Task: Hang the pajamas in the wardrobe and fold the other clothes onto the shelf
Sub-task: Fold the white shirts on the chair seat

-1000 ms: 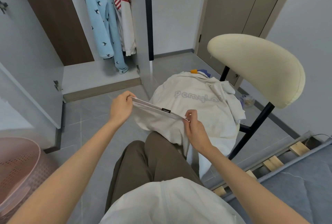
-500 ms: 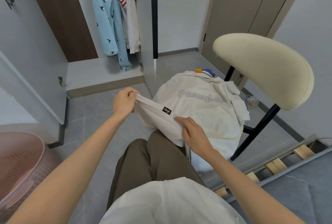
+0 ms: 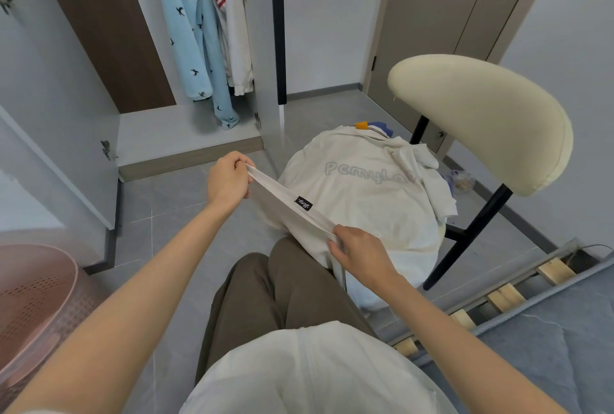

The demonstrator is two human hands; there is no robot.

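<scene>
L hand (image 3: 229,182): approx 10 o'clock from frame centre; fingers curled, gripping one end of the cream garment's band, knuckles up.
R hand (image 3: 362,255): approx 4 o'clock from centre; thumb + fingertips pinching the other end of the same band.
Cream garment (image 3: 282,214): task item; band pulled taut btwn both hands, running 10 to 4 o'clock. Rest of the cloth hangs below the band, over the person's knee and against the pile. Small black label (image 3: 303,203) on the band, approx mid-span.
Clothes pile: on the chair seat, 2 o'clock from the hands. Top is a cream sweatshirt (image 3: 358,194) w/ grey lettering; a blue + orange bit (image 3: 373,124) pokes out at its far edge.
Chair (image 3: 481,124): cream padded back at 2–3 o'clock, black legs.
Wardrobe (image 3: 166,129): open, 11–12 o'clock.
Blue pajamas (image 3: 186,31): hanging inside, dark bird print.
White top w/ red stripes (image 3: 232,38): hanging just R of the pajamas, touching them.
Pink basket (image 3: 33,307): 8 o'clock, frame edge; contents can't tell.
Bed frame (image 3: 498,295): wooden slats, 4–5 o'clock.
Person: brown trousers (image 3: 265,297), seen from above at 6 o'clock.
</scene>
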